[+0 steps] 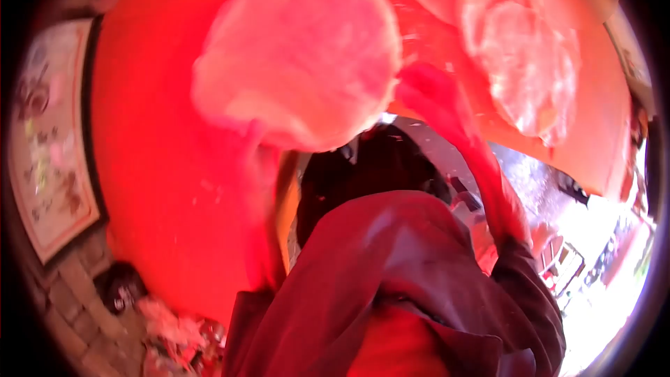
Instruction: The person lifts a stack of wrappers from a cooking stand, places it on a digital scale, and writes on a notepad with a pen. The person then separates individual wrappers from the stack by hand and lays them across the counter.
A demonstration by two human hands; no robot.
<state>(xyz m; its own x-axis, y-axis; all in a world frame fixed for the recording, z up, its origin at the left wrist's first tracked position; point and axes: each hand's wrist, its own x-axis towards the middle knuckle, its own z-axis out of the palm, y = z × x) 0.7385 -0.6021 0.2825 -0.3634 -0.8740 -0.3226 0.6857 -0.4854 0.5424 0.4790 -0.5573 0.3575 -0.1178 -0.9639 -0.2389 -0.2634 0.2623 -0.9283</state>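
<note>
A pale round flatbread (300, 56), tinted red by the light, is held over the red table surface (167, 223). At its near left edge is my left hand (252, 143), smeared by motion, its fingers partly under the rim. My right hand (422, 91) grips the right edge, the fingers closed there and partly hidden. To the right lie more flat, pale pieces (523, 56), overlapping in a pile with a shiny look, as if under clear plastic; the exact covering is hard to make out.
Beyond the table's left side is a framed picture or board (52, 139) above a paved floor (84, 293). Crumpled items (178, 335) sit at lower left. My dark jacket (391, 251) is close to the table's near edge. Bright glare fills the lower right.
</note>
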